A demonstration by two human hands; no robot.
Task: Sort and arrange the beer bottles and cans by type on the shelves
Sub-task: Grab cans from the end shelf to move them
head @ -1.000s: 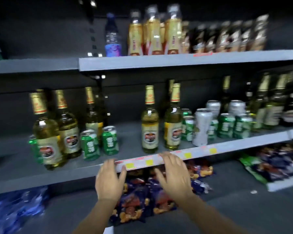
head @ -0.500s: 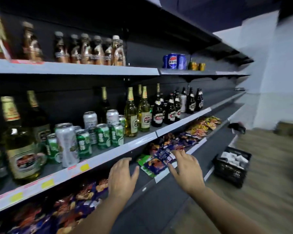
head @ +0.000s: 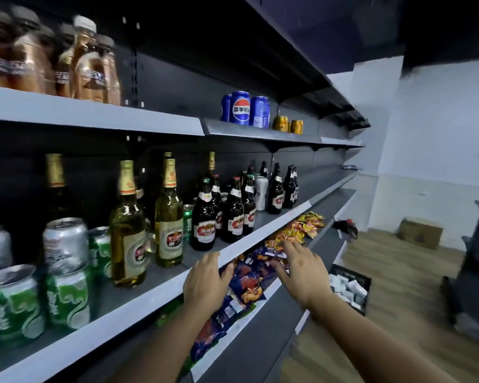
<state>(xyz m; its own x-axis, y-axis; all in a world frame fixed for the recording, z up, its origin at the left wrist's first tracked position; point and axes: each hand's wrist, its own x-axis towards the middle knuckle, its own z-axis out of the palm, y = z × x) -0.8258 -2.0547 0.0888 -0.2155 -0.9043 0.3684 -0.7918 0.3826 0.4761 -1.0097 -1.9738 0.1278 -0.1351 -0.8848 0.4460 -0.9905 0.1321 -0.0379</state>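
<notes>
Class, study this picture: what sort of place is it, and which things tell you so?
Most likely a small shop aisle: long metal shelves stocked with beer bottles and cans, with packaged snacks below.

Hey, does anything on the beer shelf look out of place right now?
Yes. A tall silver can stands alone among the dark bottles toward the far end, and a green can sits tucked between the clear golden bottles and the dark ones. The types are still mixed. Nothing looks tipped or spilled.
</notes>
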